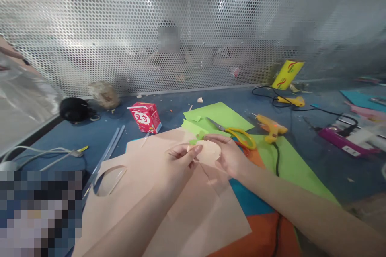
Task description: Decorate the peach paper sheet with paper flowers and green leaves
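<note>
Between my two hands is a round cream paper cutout (209,151) with a jagged, fringed edge. A small green paper piece (198,138) shows at its upper left. My left hand (182,158) pinches the cutout's left side between thumb and fingers. My right hand (230,154) curls round its right edge, with the fingers partly behind it. Below lie large cream paper sheets (120,209), one with a round hole cut in it. Just behind my right hand, yellow-handled scissors (241,134) rest on green paper (221,114).
A red drink carton (147,117) stands at the back left. On the right lie a yellow glue gun (271,126) with a black cord, another glue gun (291,101) and a purple power strip (346,140). Clear sticks (110,148) lie left. A perforated metal panel (193,56) closes the back.
</note>
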The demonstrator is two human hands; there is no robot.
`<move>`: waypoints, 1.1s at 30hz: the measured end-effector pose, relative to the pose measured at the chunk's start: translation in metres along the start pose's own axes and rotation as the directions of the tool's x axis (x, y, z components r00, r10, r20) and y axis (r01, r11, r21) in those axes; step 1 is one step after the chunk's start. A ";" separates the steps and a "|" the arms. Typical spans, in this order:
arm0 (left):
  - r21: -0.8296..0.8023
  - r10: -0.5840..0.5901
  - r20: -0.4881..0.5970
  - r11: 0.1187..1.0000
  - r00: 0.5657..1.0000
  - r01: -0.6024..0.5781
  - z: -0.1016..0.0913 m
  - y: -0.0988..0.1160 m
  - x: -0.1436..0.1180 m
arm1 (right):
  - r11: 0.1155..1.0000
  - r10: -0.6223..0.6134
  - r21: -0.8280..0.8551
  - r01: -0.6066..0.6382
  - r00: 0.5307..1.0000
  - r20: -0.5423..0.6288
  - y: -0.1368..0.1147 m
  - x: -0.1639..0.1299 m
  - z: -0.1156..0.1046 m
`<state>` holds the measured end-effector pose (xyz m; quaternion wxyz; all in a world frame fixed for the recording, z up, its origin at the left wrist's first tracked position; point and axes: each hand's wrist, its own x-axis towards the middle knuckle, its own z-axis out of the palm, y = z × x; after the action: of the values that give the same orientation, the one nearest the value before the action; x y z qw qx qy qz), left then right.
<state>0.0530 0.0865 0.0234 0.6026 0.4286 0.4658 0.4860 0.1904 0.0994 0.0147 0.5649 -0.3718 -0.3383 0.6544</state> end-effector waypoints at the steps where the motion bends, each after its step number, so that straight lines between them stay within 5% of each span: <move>1: -0.004 0.005 -0.009 1.000 1.000 -0.005 0.000 0.001 0.000 | 1.000 0.001 0.014 -0.001 1.000 -0.004 0.001 0.000 0.001; 8: -0.031 0.019 -0.017 0.999 1.000 -0.019 0.001 0.002 0.000 | 0.999 -0.025 0.035 0.024 1.000 0.015 0.005 0.000 0.005; 16: 0.009 0.038 0.024 0.999 0.999 -0.039 -0.004 0.002 0.002 | 0.936 -0.228 -0.210 0.282 0.941 0.249 -0.006 -0.001 -0.002; 20: 0.111 0.014 0.088 0.994 0.996 -0.024 -0.002 0.007 -0.002 | 0.917 -0.128 -0.328 0.228 0.945 0.300 -0.024 0.002 -0.011; 27: 0.191 -0.057 0.100 0.981 0.993 0.037 -0.001 0.005 -0.004 | 0.651 -0.134 -0.683 0.330 0.936 0.324 -0.034 0.003 -0.014; 33: 0.202 -0.073 0.083 0.978 0.994 0.055 -0.003 0.008 -0.004 | 0.792 -0.092 -0.581 0.189 0.977 0.192 -0.031 -0.001 -0.009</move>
<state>0.0482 0.0843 0.0311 0.5923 0.4929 0.4981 0.3977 0.2135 0.1030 0.0370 0.4389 -0.4522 -0.5959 0.4978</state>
